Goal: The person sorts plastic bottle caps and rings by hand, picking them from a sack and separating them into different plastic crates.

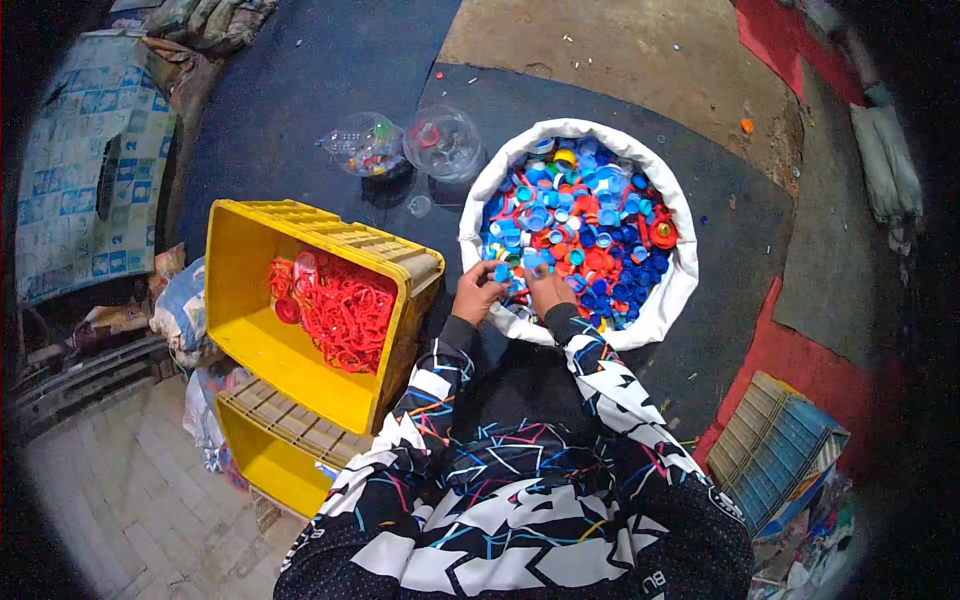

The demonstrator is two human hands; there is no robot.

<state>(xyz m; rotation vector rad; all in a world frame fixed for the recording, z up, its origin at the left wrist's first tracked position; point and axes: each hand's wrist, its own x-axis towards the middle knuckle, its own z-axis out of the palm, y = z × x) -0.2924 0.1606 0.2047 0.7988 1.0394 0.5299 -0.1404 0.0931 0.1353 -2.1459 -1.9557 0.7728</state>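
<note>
A white sack (680, 300) with its rim rolled down is full of plastic bottle caps (600, 262), mostly blue, light blue and red. Over its near left edge, my left hand (476, 294) pinches a light blue bottle cap (501, 273) between thumb and fingertips. Just to the right, my right hand (550, 292) reaches over the rim with its fingers drawn together at the caps. Light blue caps lie against those fingertips, and what they grip is hard to make out.
Left of the sack, a tilted yellow crate (270, 335) holds red plastic rings (345, 310), with another yellow crate (275, 460) below. Behind stand a clear bottle with caps inside (362, 145) and a clear plastic container (443, 145). A blue-grey crate (775, 455) is at right.
</note>
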